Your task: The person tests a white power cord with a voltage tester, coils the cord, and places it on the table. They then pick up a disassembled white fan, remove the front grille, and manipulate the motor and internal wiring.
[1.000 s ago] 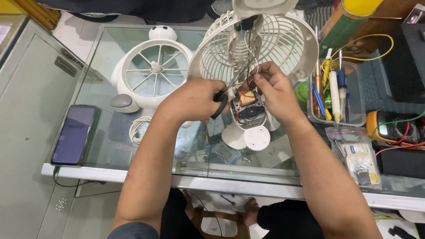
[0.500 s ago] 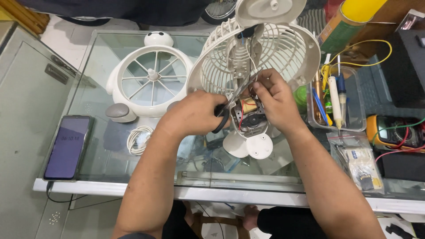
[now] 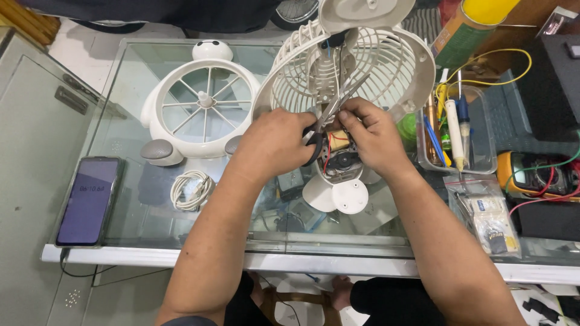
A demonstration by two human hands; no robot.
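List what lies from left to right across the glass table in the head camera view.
Dark smartphone → coiled white cable → left hand → right hand → clear plastic tool tray → yellow multimeter.

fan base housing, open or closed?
Open. The fan base's cover is off: motor and red wires lie bare between left hand and right hand.

Two hands are at work, the left hand and the right hand. One pair of scissors sits between them. There are two white fan parts: one open fan with its cage, and one separate fan front. One phone lies on the tabletop, along with one coiled white cable, one clear tray of tools, one yellow meter and one small plastic bag.
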